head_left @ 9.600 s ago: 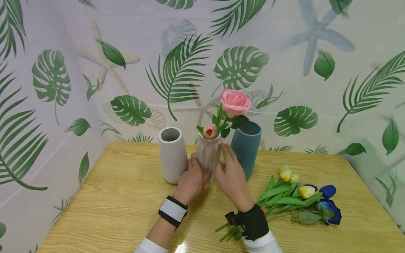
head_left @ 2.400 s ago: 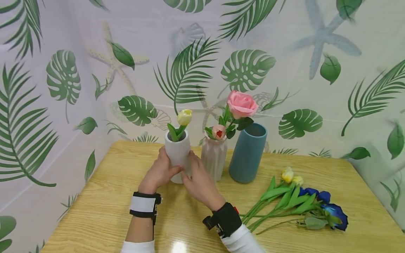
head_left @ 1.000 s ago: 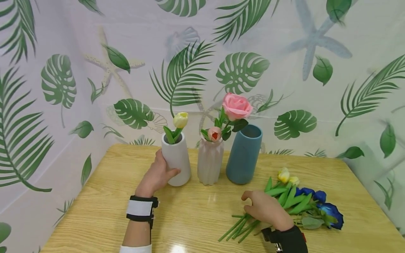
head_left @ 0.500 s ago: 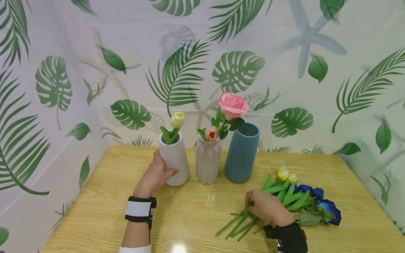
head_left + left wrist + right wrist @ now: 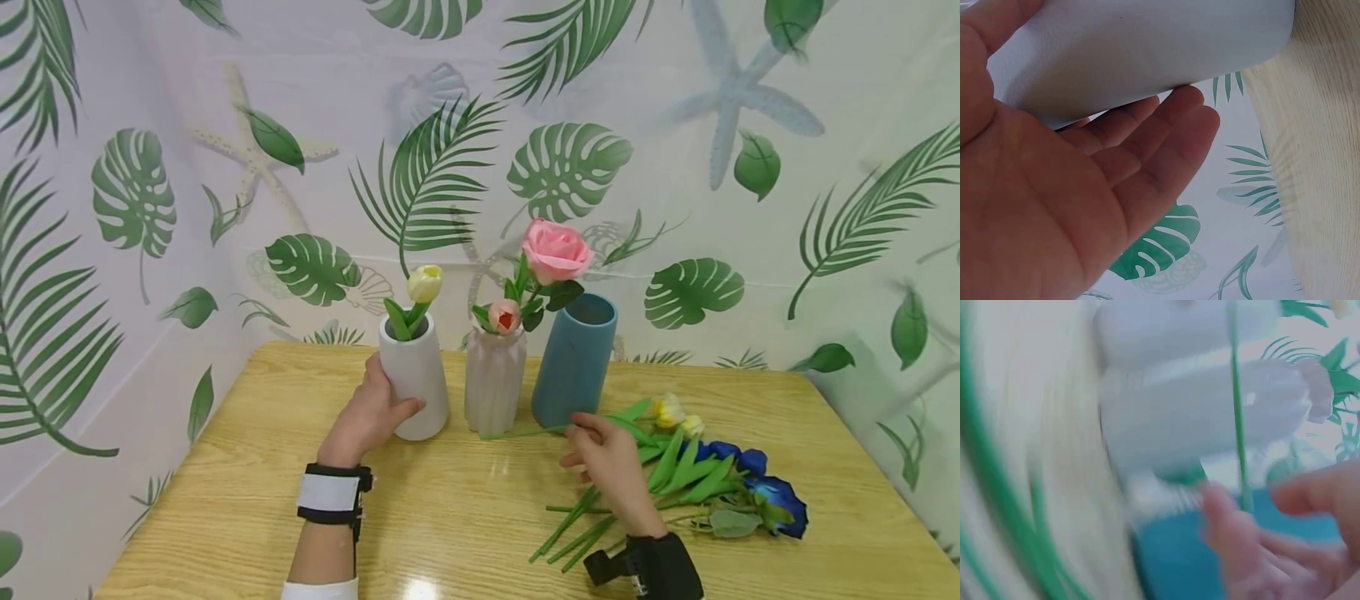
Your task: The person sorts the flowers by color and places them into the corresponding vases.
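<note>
My left hand (image 5: 366, 423) grips the white vase (image 5: 416, 379) from its left side, thumb across the front. One yellow tulip (image 5: 424, 284) stands in that vase. In the left wrist view the fingers (image 5: 1166, 150) lie along the vase's smooth wall. My right hand (image 5: 617, 475) pinches a tulip by its thin green stem (image 5: 525, 433), which points left in front of the vases. That stem (image 5: 1239, 425) crosses in front of the pale vases in the blurred right wrist view. Beneath the hand lie more tulips and a blue rose (image 5: 780, 504).
A ribbed pale pink vase (image 5: 495, 379) stands mid-table with a pink rose (image 5: 557, 250) and a pink tulip (image 5: 504, 316). The blue vase (image 5: 576, 367) is just right of it. Loose stems (image 5: 573, 533) fan over the wooden table (image 5: 262, 500). A leaf-print cloth (image 5: 315, 100) hangs behind.
The yellow tulip went into the white vase earlier. The right hand left that vase for the loose flowers, and now lifts one stem up and away. The left hand stays on the vase.
</note>
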The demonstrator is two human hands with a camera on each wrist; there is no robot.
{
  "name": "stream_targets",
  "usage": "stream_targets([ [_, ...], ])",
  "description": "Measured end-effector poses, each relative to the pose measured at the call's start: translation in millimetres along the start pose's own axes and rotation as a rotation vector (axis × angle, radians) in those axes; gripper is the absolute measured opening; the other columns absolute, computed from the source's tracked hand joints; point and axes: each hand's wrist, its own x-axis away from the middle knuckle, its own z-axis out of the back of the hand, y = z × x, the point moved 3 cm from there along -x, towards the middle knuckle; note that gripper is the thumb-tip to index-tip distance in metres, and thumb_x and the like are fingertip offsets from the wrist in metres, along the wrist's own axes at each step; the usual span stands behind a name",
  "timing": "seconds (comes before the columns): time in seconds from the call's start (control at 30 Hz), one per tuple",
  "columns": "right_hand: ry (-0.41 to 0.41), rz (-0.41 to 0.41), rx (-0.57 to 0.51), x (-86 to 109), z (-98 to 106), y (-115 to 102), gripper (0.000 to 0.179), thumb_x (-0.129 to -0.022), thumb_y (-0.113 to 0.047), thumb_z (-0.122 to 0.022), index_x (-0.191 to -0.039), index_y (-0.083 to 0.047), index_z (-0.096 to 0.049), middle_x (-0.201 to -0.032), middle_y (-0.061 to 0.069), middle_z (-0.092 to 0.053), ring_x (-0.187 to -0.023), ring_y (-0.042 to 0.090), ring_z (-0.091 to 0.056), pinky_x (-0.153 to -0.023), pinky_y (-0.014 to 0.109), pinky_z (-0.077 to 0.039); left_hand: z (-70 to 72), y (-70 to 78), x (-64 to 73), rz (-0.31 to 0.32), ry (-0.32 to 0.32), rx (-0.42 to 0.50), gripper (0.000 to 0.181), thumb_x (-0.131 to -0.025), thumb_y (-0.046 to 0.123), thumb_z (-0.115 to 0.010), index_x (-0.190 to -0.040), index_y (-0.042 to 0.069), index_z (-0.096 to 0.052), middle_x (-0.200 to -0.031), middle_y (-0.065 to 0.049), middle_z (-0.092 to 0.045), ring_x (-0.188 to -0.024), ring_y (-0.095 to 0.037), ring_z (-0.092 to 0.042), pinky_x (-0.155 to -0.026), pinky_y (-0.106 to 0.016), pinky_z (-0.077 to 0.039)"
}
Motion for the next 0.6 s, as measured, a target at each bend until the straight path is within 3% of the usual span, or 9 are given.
stream_targets([
  [0.13, 0.014, -0.193, -0.576, -0.5, -8.8, 6.6, 0.056, -0.105, -0.026, -0.05, -0.151, -0.002, -0.03, -0.111, 0.001, -0.067, -0.078, 0.002, -0.067, -0.066, 0.019, -0.053, -0.3, -0.1, 0.1, 0.004, -0.004, 0.001, 0.094, -0.092, 0.019, -0.071, -0.154, 0.003, -0.002, -0.149, -0.03, -0.037, -0.135, -0.045, -0.043, -0.109, -0.059, -0.034],
  [0.23, 0.038, -0.326, -0.851, 1.3, -12.9, 4.4, 0.053, -0.107, -0.023, -0.044, -0.152, -0.007, -0.022, -0.095, -0.005, -0.069, -0.071, -0.001, -0.064, -0.063, 0.013, -0.049, -0.1, 0.4, -0.1, 0.003, -0.006, -0.001, 0.094, -0.092, 0.019, -0.071, -0.154, 0.003, -0.001, -0.149, -0.03, -0.037, -0.136, -0.044, -0.042, -0.109, -0.059, -0.034],
  [0.37, 0.081, -0.397, -0.951, 2.1, -13.7, 2.6, 0.049, -0.108, -0.022, -0.042, -0.151, -0.009, -0.023, -0.083, -0.005, -0.07, -0.065, 0.0, -0.063, -0.061, 0.014, -0.05, 0.1, 0.8, -0.5, 0.0, -0.007, -0.001, 0.095, -0.092, 0.019, -0.071, -0.154, 0.003, -0.002, -0.149, -0.03, -0.037, -0.136, -0.044, -0.042, -0.11, -0.058, -0.034],
  [0.5, 0.086, -0.384, -0.956, 1.9, -13.1, 1.1, 0.04, -0.108, -0.023, -0.042, -0.144, -0.011, -0.032, -0.083, -0.005, -0.07, -0.064, 0.001, -0.063, -0.061, 0.014, -0.05, 0.2, 0.2, -0.8, 0.003, -0.009, 0.001, 0.095, -0.092, 0.019, -0.071, -0.155, 0.003, -0.001, -0.15, -0.029, -0.036, -0.136, -0.044, -0.042, -0.11, -0.058, -0.034],
  [0.6, 0.069, -0.358, -0.982, 0.7, -13.2, -0.3, 0.024, -0.108, -0.022, -0.042, -0.13, -0.013, -0.047, -0.085, -0.004, -0.07, -0.064, 0.002, -0.063, -0.06, 0.015, -0.051, 0.3, 0.2, -0.8, 0.002, -0.006, 0.005, 0.095, -0.092, 0.019, -0.071, -0.155, 0.003, -0.001, -0.15, -0.029, -0.036, -0.136, -0.044, -0.042, -0.11, -0.058, -0.034],
])
